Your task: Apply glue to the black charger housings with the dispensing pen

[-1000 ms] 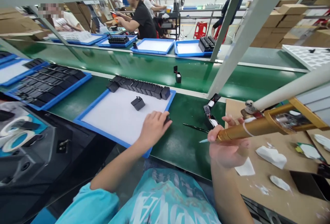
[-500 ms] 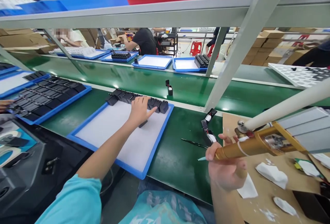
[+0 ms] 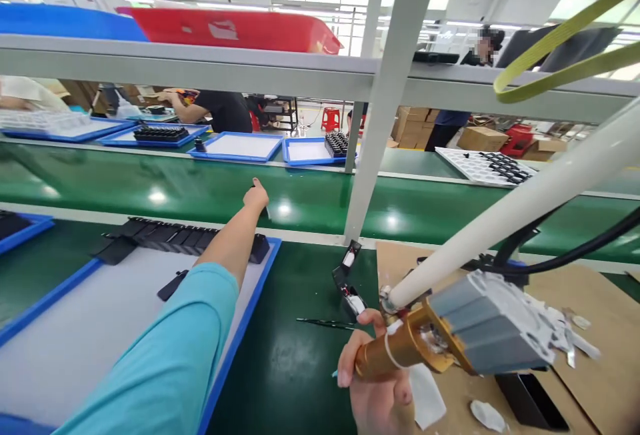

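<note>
My left hand (image 3: 256, 195) is stretched far out over the green conveyor belt (image 3: 150, 185), beyond the blue-rimmed tray (image 3: 249, 308). Its fingers are curled with the thumb up; what they close on is hidden. A row of black parts (image 3: 170, 235) lines the tray's far edge, and one loose black part (image 3: 173, 285) lies on its white surface. My right hand (image 3: 377, 391) grips the gold barrel of a dispensing tool (image 3: 395, 351) with a grey block and a white tube (image 3: 525, 211). An opened black part (image 3: 349, 278) and thin tweezers (image 3: 325, 322) lie just left of that hand.
A grey frame post (image 3: 380, 108) rises from the bench between belt and cardboard sheet (image 3: 590, 301), which carries white scraps. Overhead, a shelf holds a red bin (image 3: 235, 28). Across the belt are blue trays (image 3: 240, 147), a white tray (image 3: 475, 167) and other people working.
My left hand left the tray's row of black parts and reached forward onto the conveyor belt. My head tilted up and right; the dispensing tool now sits lower and closer in view.
</note>
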A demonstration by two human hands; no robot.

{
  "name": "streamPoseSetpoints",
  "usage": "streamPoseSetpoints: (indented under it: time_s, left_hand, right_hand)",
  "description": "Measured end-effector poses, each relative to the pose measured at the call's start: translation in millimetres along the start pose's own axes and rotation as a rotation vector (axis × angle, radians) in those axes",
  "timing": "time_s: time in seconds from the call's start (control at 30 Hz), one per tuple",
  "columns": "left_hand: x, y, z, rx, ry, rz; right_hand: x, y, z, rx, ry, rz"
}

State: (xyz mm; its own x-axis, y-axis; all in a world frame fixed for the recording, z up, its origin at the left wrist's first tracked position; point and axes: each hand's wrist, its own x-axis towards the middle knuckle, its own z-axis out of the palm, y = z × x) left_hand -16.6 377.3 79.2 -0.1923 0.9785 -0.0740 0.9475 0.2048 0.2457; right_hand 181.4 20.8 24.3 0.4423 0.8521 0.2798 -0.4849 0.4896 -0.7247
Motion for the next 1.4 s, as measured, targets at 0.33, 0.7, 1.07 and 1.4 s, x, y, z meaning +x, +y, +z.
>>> streamPoseSetpoints:
  time_s: [0.33,0.7,1.07,1.4]
  left_hand:
    - [-98,-5,-39.6,-0.160,-0.015,0.506]
    - [-332,-86,35.2,-0.264,-0.279,0.926]
    - [-360,-95,90.5,-0.556,-0.041,0.603]
    - [-368,-78,94.3,-0.555,0.004,0.478]
  right_hand:
    - [7,-16,9,-0.021,-0.079,-0.028]
    - [16,-22,10,0.000,-0.150,-0.082]
    - [10,-17,35,-0.009,-0.142,-0.049]
    - [5,-12,56,0.028,-0.177,-0.035]
